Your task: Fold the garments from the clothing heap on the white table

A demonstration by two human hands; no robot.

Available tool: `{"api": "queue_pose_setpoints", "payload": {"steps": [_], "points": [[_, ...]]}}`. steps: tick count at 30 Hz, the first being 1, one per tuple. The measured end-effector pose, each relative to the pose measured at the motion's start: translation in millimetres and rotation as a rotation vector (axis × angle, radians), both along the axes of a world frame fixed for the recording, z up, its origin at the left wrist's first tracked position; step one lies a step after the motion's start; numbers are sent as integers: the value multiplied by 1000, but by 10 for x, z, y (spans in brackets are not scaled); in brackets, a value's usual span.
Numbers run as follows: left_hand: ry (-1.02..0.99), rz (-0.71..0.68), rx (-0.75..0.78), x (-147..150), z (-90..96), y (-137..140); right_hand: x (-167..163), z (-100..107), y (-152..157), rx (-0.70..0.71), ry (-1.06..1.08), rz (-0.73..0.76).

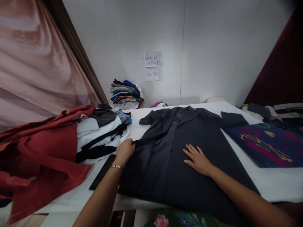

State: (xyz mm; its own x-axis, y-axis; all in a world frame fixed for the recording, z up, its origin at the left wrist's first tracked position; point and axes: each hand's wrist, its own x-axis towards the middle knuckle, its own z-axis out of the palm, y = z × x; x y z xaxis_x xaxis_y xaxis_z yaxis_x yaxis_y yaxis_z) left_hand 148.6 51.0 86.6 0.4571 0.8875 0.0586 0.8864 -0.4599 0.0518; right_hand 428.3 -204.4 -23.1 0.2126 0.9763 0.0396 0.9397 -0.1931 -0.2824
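Observation:
A long dark coat [196, 138] lies spread on the white table, its collar towards the wall and its hem towards me. One front edge is partly turned, so the lining shows. My left hand [126, 150], with a silver band at the wrist, is closed on the coat's left edge, near the sleeve. My right hand [198, 160] rests flat on the coat's right front panel, fingers spread. A dark piece, perhaps the left sleeve, sticks out below my left hand; the other sleeve end [233, 118] juts out at the right.
Red garments [52, 148] and white and black clothes [104, 135] heap at the left. A folded stack [125, 93] stands by the wall. A patterned dark blue cloth [267, 142] lies right, with more clothes [279, 113] behind. Paper notes [153, 60] hang on the wall.

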Motion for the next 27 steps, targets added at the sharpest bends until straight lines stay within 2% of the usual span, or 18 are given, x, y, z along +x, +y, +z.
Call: {"api": "queue_pose_setpoints", "payload": {"steps": [3,7,9,13,15,17,19,22,27], "points": [[-171,-86,-211,-5,183,-86,10,12,-19,32,52,1],[-520,-315,-797,107,400,-440,43,13,9,68,192,-19],[-591,-402,-970,216,387,-661,68,35,89,152,343,-48],[-496,-545,-977,467,112,-1017,139,188,411,339,872,-205],[-440,-585,-970,554,-38,-1125,186,289,615,348,1176,-317],[-412,-596,-973,592,-130,-1187,237,364,818,329,1377,-425],[-411,-610,-983,591,-157,-1215,293,397,1017,317,1437,-523],[-402,-620,-1013,585,-122,-1226,399,417,1325,335,1398,-636],[-406,-696,-908,865,-99,-1262,745,640,1767,485,1270,-697]]}}
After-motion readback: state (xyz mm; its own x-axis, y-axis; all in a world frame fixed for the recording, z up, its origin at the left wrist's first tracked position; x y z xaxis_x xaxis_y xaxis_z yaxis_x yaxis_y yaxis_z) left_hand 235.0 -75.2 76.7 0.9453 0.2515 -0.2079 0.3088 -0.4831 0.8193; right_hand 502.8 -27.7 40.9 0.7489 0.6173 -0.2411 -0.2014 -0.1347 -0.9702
